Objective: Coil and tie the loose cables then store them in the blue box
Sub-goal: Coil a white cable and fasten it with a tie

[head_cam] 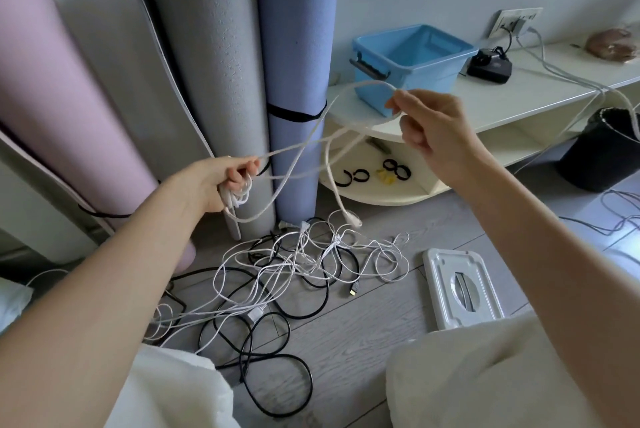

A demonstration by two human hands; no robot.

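Grey plank flooring (363, 341) carries our tangled cables (277, 275). Our left hand (221, 181) clenches white cable (304, 147) coils; right hand (429, 122) pinches its loop before the blue box (412, 67).

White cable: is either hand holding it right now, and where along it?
Both. The left hand grips the coiled loops of the white cable; the right hand pinches a loose stretch further along, its plug end hanging free.
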